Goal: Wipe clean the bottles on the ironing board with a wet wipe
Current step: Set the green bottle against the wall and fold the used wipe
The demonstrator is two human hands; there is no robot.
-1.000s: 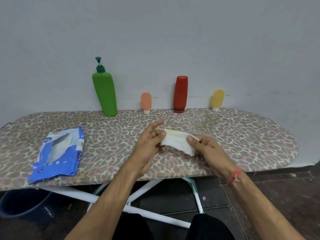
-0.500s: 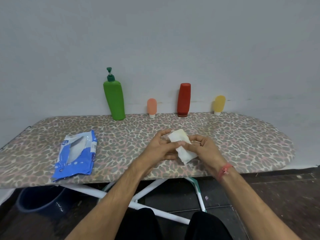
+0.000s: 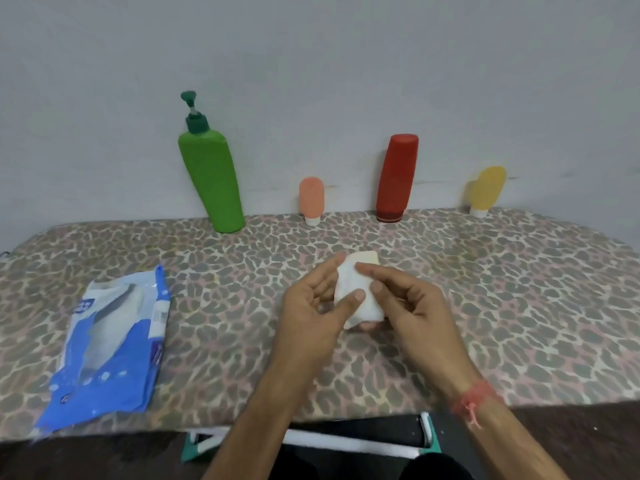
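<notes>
A folded white wet wipe [image 3: 360,292] is held between both hands above the middle of the ironing board [image 3: 502,299]. My left hand [image 3: 311,313] pinches its left edge between thumb and fingers. My right hand [image 3: 412,310] pinches its right side. Along the wall stand a green pump bottle [image 3: 213,181], a small orange bottle [image 3: 311,199], a red bottle [image 3: 396,176] and a small yellow bottle [image 3: 486,188]. All of them are upright and apart from my hands.
A blue wet wipe pack [image 3: 107,348] lies on the board's left part, near the front edge. The board has a leopard-print cover and stands against a grey wall. White frame legs [image 3: 346,445] show below the front edge.
The wipe was spread wide between the hands; now it is folded into a smaller pad and the hands are close together. The view has moved nearer to the board.
</notes>
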